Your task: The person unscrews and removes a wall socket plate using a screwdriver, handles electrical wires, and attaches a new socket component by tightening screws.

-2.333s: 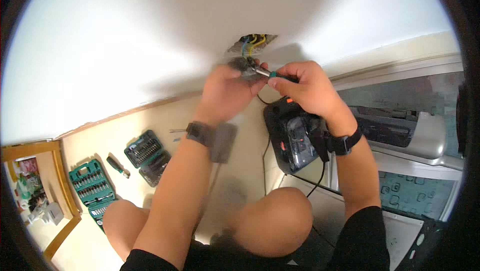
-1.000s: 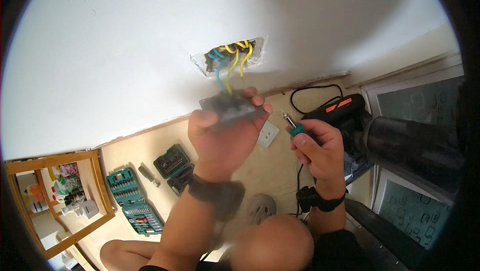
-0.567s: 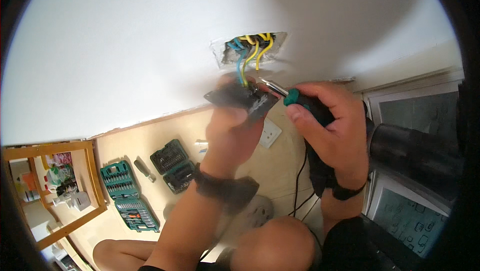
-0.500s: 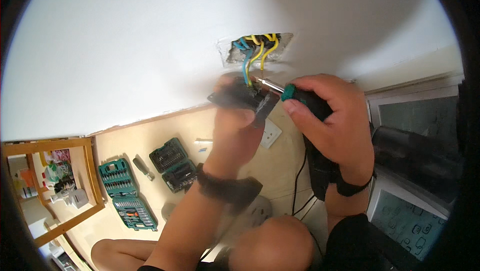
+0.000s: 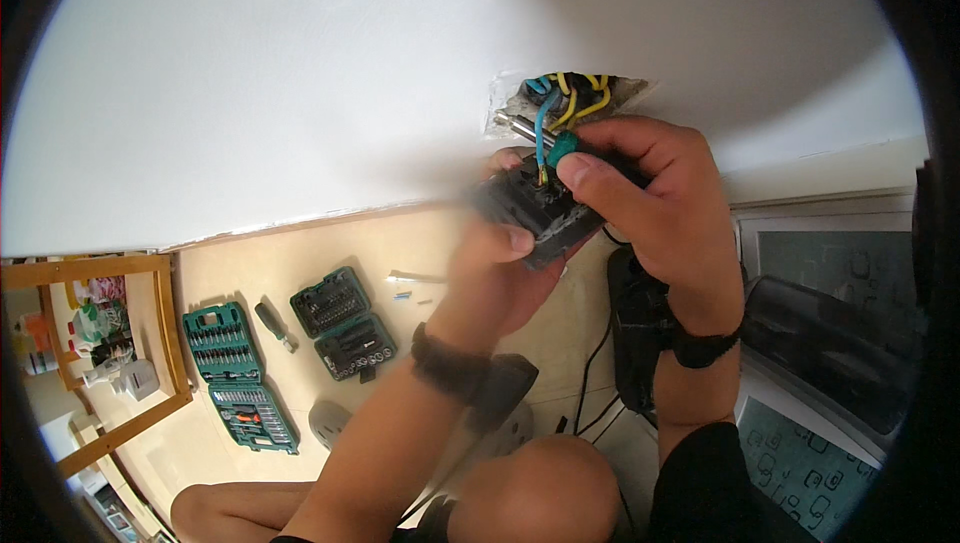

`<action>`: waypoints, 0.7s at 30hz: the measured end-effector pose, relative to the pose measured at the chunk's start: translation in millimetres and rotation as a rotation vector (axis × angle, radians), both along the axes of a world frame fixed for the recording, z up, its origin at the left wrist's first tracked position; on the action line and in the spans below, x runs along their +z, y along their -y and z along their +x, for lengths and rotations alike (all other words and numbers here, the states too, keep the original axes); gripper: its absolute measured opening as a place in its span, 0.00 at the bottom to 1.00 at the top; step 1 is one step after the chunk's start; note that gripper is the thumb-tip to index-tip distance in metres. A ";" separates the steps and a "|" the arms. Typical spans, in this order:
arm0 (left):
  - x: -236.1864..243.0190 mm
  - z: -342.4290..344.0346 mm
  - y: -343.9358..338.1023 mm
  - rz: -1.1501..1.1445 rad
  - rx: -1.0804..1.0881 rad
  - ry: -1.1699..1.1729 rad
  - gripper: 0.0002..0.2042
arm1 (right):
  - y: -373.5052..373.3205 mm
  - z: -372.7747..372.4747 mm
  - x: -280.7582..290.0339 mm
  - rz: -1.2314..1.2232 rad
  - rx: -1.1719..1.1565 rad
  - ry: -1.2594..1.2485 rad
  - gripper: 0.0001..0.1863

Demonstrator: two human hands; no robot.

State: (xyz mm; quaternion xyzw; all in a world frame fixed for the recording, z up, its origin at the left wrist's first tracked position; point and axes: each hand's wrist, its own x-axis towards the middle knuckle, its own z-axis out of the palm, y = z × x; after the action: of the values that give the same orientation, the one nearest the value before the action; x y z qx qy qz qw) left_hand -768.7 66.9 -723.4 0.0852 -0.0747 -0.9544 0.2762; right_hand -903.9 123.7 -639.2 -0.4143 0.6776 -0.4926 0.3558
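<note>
Your left hand [image 5: 500, 278] clamps the dark socket module [image 5: 530, 208] below the wall box [image 5: 565, 98]; right hand [image 5: 650, 203] grips a green-handled screwdriver [image 5: 545, 141], tip seemingly at the wires [image 5: 560, 103].

Both forearms rise from the lower edge and converge high at centre. The left hand [image 5: 500, 268] is raised with its back toward the camera, fingers curled upward in a closed grasp, thumb pressed forward; a dark band circles its wrist. The right hand [image 5: 655, 193] sits just above and right of it, fingers bent in a tight pinch, its wrist also banded.
</note>
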 end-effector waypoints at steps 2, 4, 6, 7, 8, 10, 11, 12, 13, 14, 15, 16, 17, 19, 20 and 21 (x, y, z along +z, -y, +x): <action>-1.8 -0.8 -0.5 0.026 -0.004 -0.021 0.31 | -0.3 -0.8 8.4 0.043 0.009 0.088 0.13; -1.6 -2.1 -1.0 0.052 -0.014 -0.046 0.32 | -5.3 -2.0 19.9 0.086 0.013 0.172 0.13; -1.4 0.5 0.0 0.055 -0.020 -0.031 0.32 | -21.2 2.1 26.8 0.088 -0.090 -0.221 0.11; -2.1 1.4 1.6 0.056 -0.023 -0.028 0.32 | -28.3 5.9 32.6 0.089 -0.091 -0.218 0.11; -3.1 1.7 3.3 -0.003 -0.018 -0.024 0.32 | -36.0 10.1 39.0 0.107 -0.105 -0.155 0.09; -5.2 2.3 2.3 -0.074 -0.006 -0.008 0.32 | -45.9 10.4 45.1 0.163 -0.105 -0.169 0.08; -5.2 2.6 2.3 -0.072 -0.015 -0.007 0.32 | -50.4 10.7 48.3 0.192 -0.104 -0.174 0.08; -6.0 3.3 2.3 -0.078 -0.005 -0.025 0.32 | -51.4 11.8 46.6 0.205 -0.057 -0.281 0.09; -7.4 4.5 3.1 -0.083 0.006 -0.042 0.32 | -52.7 12.4 44.4 0.217 -0.009 -0.386 0.09; -9.8 5.7 7.3 -0.134 -0.014 -0.055 0.32 | -53.5 10.6 41.6 0.220 -0.014 -0.378 0.09; -9.8 5.8 8.1 -0.131 -0.027 -0.053 0.32 | -53.9 7.4 40.2 0.173 0.022 -0.512 0.10; -8.8 5.8 8.4 -0.126 -0.043 -0.061 0.31 | -54.1 5.7 39.7 0.151 0.036 -0.576 0.10; -8.7 5.3 7.9 -0.121 -0.057 -0.070 0.31 | -54.1 3.9 39.1 0.129 0.049 -0.641 0.10; -7.9 5.0 7.6 -0.153 -0.061 -0.055 0.31 | -47.9 8.4 46.5 0.111 0.066 -0.705 0.10; -6.8 6.9 8.4 -0.159 -0.064 -0.027 0.31 | -42.7 13.2 50.6 0.104 0.072 -0.724 0.09; -6.2 8.0 8.8 -0.163 -0.069 -0.003 0.31 | -34.1 23.3 59.8 0.121 0.045 -0.749 0.09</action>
State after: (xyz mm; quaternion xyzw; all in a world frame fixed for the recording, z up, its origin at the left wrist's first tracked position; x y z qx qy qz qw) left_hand -760.7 58.1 -729.7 0.0585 -0.1545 -0.9542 0.2493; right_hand -880.6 157.8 -579.4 -0.5588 0.7793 -0.2580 0.1178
